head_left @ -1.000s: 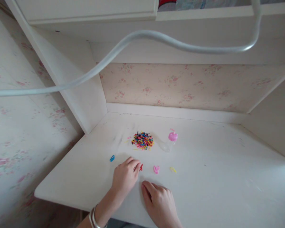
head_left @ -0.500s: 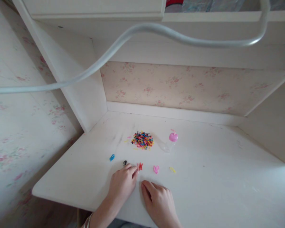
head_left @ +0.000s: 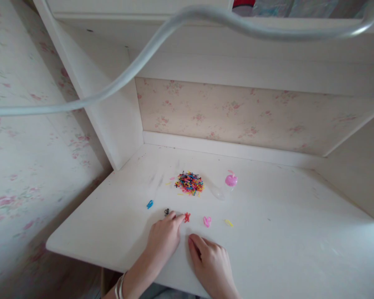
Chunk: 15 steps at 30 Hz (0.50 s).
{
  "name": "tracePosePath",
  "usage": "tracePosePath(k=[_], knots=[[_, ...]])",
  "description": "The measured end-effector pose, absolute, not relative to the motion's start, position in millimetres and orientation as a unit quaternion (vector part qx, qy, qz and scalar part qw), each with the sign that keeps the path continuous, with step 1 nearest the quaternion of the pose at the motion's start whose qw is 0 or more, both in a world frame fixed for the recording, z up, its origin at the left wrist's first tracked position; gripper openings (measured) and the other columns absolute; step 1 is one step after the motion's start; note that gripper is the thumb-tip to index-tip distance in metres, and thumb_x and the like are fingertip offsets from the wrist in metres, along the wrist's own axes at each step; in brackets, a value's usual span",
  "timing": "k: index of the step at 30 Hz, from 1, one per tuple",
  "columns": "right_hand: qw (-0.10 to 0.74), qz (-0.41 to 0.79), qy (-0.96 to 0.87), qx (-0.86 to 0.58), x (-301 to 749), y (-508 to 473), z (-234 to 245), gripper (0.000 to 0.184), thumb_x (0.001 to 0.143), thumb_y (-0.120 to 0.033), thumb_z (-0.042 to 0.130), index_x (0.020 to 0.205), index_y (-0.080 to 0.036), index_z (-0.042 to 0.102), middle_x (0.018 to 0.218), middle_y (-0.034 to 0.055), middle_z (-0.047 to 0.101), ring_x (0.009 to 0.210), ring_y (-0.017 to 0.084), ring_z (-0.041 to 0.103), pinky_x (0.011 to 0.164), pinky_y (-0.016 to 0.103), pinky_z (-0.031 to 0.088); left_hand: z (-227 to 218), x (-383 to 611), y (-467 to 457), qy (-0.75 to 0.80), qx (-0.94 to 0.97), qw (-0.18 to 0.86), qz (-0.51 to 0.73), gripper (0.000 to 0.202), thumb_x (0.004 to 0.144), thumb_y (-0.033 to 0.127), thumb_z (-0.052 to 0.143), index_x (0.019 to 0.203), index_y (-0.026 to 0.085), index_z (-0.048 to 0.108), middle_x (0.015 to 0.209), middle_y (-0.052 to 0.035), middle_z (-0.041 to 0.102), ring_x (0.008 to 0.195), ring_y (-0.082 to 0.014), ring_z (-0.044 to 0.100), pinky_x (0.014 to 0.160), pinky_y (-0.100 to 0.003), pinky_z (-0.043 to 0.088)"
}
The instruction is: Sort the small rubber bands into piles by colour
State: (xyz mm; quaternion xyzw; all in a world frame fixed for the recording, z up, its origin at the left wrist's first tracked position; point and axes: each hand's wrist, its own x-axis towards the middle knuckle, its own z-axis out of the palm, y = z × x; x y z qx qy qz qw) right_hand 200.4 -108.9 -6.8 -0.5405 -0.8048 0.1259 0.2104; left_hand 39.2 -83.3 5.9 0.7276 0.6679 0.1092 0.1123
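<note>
Small rubber bands lie sorted by colour in a row on the white desk. With its index finger stretched out, my left hand (head_left: 165, 232) reaches the edge of the little red rubber band pile (head_left: 187, 217). Black rubber bands (head_left: 166, 212) sit just beyond its knuckles, and blue rubber bands (head_left: 150, 204) are farther left. My right hand (head_left: 210, 259) rests on the desk, closed, its curled fingers hiding whatever may be inside. Pink rubber bands (head_left: 207, 221) and yellow rubber bands (head_left: 228, 223) lie beyond it.
A mixed heap of coloured rubber bands (head_left: 189, 183) is behind the row. To its right are a clear plastic container (head_left: 217, 192) and a pink round lid (head_left: 231, 180). A pale curved tube (head_left: 112, 89) crosses the upper view, below a shelf (head_left: 252, 52).
My left finger has shifted slightly at the red rubber bands, whose pile looks a little more spread. My right hand stays closed in place. The camera view has tilted slightly.
</note>
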Motion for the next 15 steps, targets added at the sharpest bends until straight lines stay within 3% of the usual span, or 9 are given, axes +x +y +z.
tracePosePath(k=[10, 15], knots=[[0.219, 0.115, -0.809, -0.534, 202.3, -109.8, -6.6, 0.03, 0.096, -0.027, 0.038, 0.086, -0.025, 0.065, 0.069, -0.0029, 0.07, 0.057, 0.009, 0.064, 0.053, 0.02, 0.03, 10.5, 38.4, -86.7, 0.674, 0.719, 0.119, 0.122, 0.039, 0.087, 0.015, 0.042, 0.117, 0.035, 0.06, 0.109, -0.0029, 0.067, 0.084, -0.017, 0.067, 0.07, -0.024, 0.048], [0.207, 0.125, -0.804, -0.543, 202.7, -109.5, -7.2, 0.029, 0.096, -0.03, 0.037, 0.088, -0.026, 0.065, 0.069, -0.0028, 0.07, 0.059, 0.01, 0.064, 0.052, 0.021, 0.029, 3.1, 32.2, -103.4, 0.68, 0.697, 0.129, 0.188, 0.03, 0.091, 0.022, 0.041, 0.109, 0.032, 0.063, 0.095, -0.0018, 0.07, 0.08, -0.0166, 0.067, 0.07, -0.023, 0.048]])
